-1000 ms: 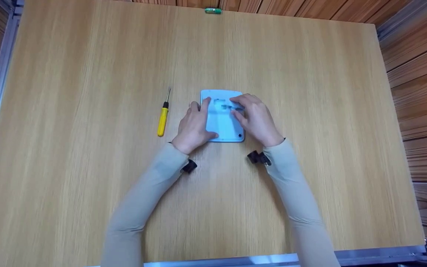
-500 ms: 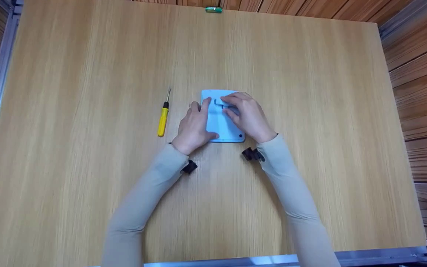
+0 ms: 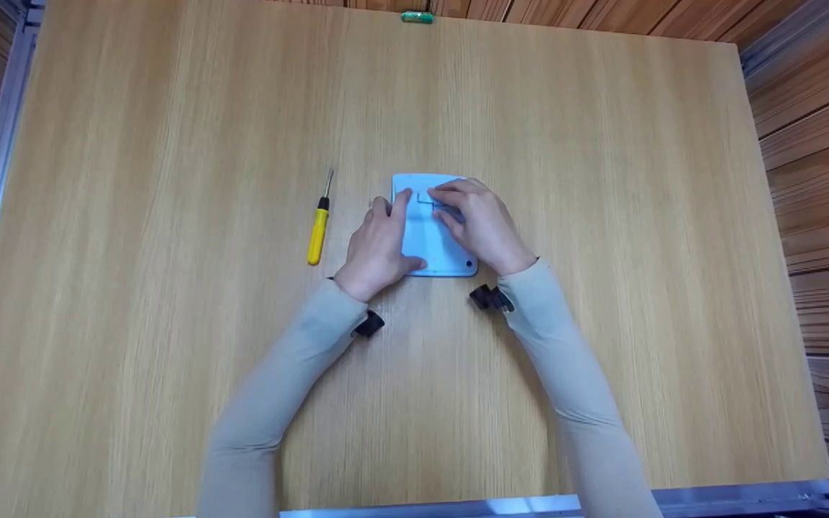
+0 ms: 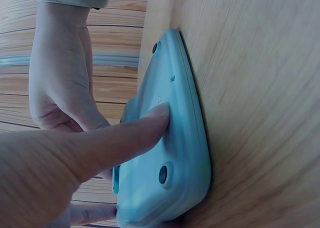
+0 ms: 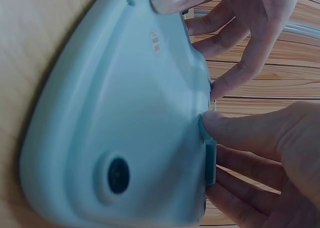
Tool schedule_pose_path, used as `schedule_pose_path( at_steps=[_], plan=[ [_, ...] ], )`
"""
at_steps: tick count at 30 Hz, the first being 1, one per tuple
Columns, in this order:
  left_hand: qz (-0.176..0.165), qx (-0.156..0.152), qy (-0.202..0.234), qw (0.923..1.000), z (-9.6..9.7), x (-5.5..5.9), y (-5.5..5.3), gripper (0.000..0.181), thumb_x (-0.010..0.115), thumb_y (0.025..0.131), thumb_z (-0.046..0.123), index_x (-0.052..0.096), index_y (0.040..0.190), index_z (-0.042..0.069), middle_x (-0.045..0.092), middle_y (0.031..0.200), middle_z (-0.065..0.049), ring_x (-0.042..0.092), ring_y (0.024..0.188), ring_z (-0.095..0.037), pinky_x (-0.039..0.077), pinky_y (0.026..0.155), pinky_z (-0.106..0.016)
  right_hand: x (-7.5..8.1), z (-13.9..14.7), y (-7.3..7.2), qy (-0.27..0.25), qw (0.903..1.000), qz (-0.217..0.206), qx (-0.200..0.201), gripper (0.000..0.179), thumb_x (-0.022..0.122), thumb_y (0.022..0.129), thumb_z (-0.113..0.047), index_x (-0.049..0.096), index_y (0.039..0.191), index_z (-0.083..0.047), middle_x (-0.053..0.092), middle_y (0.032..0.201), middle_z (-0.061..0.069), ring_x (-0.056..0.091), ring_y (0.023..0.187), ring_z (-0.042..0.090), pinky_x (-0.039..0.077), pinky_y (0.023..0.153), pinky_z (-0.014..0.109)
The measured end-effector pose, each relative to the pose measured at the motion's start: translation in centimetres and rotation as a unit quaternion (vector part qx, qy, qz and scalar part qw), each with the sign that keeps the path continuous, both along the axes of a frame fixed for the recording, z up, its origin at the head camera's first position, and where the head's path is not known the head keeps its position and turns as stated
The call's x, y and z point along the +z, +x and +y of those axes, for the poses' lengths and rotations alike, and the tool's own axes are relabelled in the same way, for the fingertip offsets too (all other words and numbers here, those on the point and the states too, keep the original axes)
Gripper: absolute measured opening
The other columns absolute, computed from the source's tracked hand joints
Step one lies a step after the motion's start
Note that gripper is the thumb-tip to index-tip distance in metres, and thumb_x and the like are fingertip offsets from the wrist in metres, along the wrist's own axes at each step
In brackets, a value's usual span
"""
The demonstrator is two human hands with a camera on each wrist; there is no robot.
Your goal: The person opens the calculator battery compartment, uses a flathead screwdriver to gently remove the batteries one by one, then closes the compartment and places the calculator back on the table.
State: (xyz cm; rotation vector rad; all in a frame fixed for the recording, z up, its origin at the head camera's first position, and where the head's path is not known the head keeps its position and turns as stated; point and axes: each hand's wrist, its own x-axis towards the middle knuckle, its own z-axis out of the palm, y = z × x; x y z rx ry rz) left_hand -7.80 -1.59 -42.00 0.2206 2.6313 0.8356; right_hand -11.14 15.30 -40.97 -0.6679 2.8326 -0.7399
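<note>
A light-blue calculator (image 3: 440, 248) lies face down on the table, its back with dark round rubber feet (image 5: 118, 175) facing up. My left hand (image 3: 375, 248) rests across its left side, the thumb pressing flat on the back near the lower edge and a fingertip near the upper part. With thumb and fingers, my right hand (image 3: 485, 223) pinches a small light-blue battery cover (image 5: 210, 163) over the compartment in the upper back. In the right wrist view the cover's edge stands a little proud of the back. The right fingers hide much of it in the head view.
A yellow-handled screwdriver (image 3: 318, 230) lies left of the calculator, tip pointing away. At the far table edge is a green battery (image 3: 417, 16). Metal rails (image 3: 458, 505) border the wooden table (image 3: 170, 180), and wood-panelled walls stand around it.
My right hand has moved left with the battery cover, from the calculator's right side onto the compartment, which was uncovered a second ago. The left hand has stayed in place.
</note>
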Motion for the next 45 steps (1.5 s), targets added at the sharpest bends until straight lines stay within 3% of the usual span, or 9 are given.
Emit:
schedule_pose_path(
  at_steps=[45],
  plan=[
    [0.004,0.001,0.007,1.0000,0.01,0.06,0.03,0.100,0.083,0.075,0.028,0.022,0.152,0.010,0.042,0.129,-0.023,0.051,0.107,-0.031,0.052,0.081,-0.042,-0.60,0.01,0.21,-0.003,1.0000,-0.002,-0.003,0.032,0.054,0.097,-0.010,0.061,0.127,-0.002,0.059,0.129,0.013,0.050,0.124,0.027,0.040,0.106,0.038]
  ],
)
